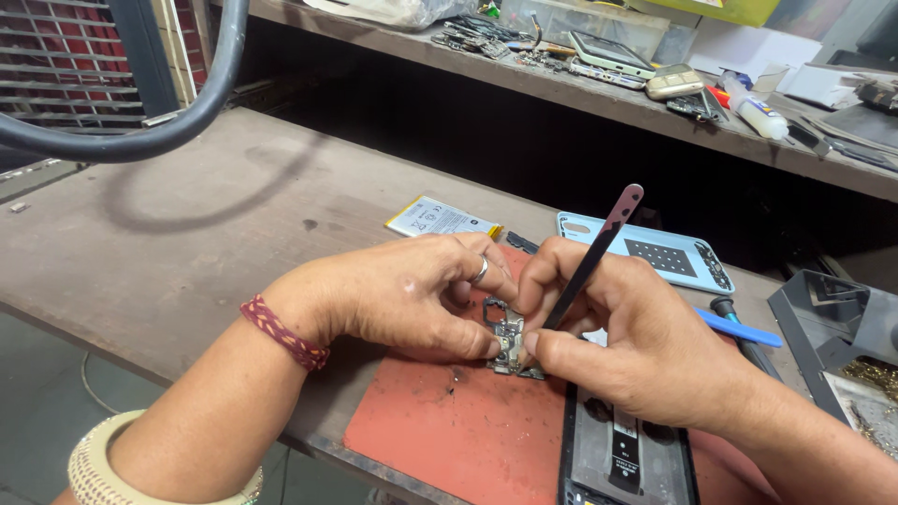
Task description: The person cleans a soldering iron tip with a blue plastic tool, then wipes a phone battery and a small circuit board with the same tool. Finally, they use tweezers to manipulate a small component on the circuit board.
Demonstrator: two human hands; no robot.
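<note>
My left hand (pixel 402 295) pinches a small phone circuit board (pixel 508 337) against the red work mat (pixel 449 425), a ring on one finger. My right hand (pixel 636 341) grips a thin metal spudger (pixel 599 248) like a pen, its lower tip at the board and its upper end slanting up to the right. An opened phone frame (pixel 627 458) lies on the mat just below my right hand. A flat phone battery (pixel 440 220) rests on the wooden bench beyond my left hand.
A light blue phone back cover (pixel 655 252) lies behind my right hand. A blue-handled tool (pixel 744 332) and a dark tray (pixel 832 327) sit at the right. The rear shelf (pixel 599 93) carries phones, parts and a glue tube. A thick black hose (pixel 187 112) curves at upper left.
</note>
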